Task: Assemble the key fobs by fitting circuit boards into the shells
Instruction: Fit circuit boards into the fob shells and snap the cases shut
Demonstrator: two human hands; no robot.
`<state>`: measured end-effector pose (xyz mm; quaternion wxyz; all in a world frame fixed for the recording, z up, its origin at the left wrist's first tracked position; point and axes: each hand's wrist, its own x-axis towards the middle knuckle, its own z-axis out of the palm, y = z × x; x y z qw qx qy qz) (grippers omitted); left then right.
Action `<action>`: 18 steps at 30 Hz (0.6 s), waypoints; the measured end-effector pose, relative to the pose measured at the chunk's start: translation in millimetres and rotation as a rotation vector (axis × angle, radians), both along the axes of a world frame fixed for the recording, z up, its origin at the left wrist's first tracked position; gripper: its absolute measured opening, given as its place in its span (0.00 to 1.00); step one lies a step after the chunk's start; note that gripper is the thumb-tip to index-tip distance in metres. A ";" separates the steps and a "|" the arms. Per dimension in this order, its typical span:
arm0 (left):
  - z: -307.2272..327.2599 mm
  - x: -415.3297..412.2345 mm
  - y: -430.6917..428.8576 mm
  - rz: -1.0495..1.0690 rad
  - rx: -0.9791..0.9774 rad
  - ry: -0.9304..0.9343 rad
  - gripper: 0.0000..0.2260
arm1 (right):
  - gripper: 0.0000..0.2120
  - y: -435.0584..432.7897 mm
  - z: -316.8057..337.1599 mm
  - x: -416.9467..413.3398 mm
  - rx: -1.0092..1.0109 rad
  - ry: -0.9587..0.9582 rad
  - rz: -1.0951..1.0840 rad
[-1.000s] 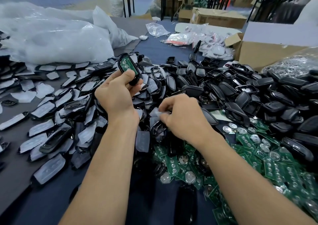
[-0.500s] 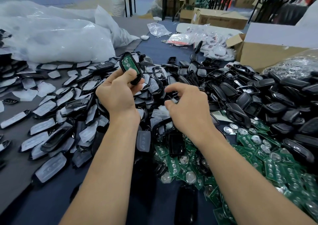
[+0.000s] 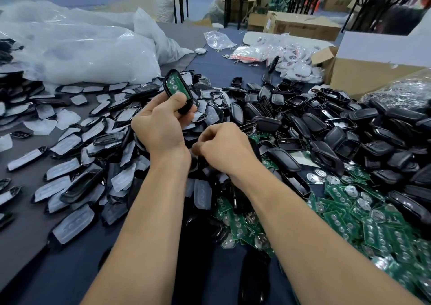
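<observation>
Above centre, the left hand grips a black shell with a green circuit board seated inside; the right hand has drawn back from the pile, fingers now curled, contents hidden, probably bringing the next part.

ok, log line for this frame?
left hand: holds shell, board seated | right hand: curled at pile, contents hidden | fob: not closed
</observation>
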<state>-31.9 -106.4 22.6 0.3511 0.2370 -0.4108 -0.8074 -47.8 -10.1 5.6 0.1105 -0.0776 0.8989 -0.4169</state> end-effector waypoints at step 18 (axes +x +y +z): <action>2.4 0.9 1.5 0.007 -0.026 0.011 0.07 | 0.10 -0.5 -2.7 1.4 0.278 0.056 0.164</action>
